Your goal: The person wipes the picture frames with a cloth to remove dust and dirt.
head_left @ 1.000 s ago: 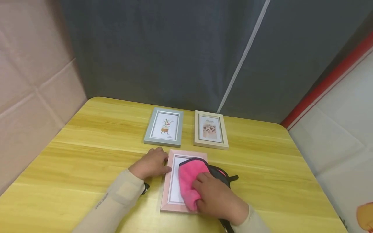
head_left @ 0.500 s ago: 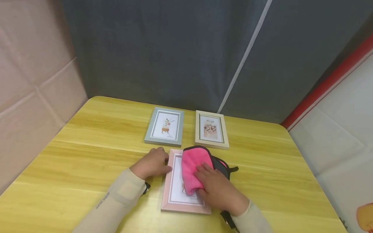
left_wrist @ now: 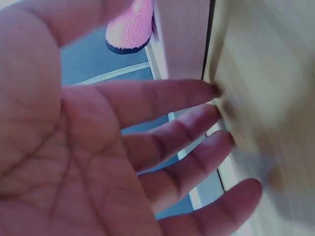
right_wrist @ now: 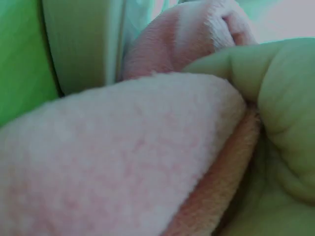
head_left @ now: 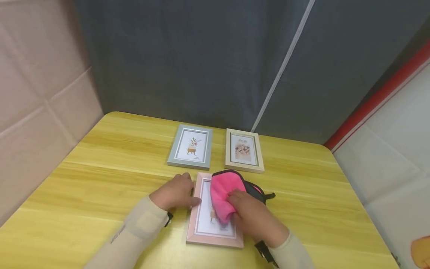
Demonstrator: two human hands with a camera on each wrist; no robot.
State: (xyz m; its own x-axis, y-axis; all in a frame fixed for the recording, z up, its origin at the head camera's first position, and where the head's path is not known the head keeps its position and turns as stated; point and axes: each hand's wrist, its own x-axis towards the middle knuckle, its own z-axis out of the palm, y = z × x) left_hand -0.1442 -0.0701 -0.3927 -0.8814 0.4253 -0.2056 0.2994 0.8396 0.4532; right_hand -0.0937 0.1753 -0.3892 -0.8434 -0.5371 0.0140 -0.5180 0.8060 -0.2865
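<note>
A pink picture frame lies flat on the table, its picture partly hidden by a pink cloth with dark edging. My right hand grips the cloth in a bunch over the glass. In the right wrist view, folds of the fluffy cloth come out between thumb and fingers. My left hand is at the frame's left side, its thumb on the pink border. The left wrist view shows its fingers fairly straight, with tips down at the tabletop beside the frame.
Behind the pink frame lie a grey-blue picture frame and a cream picture frame. They stand apart on the yellow wood-grain table. A dark curtain hangs along the far edge, with pale walls at both sides.
The cloth slid up the glass from the frame's lower part, baring the lower picture. My right fingers flattened midway, then bunched the cloth again. My left hand stayed at the frame's side.
</note>
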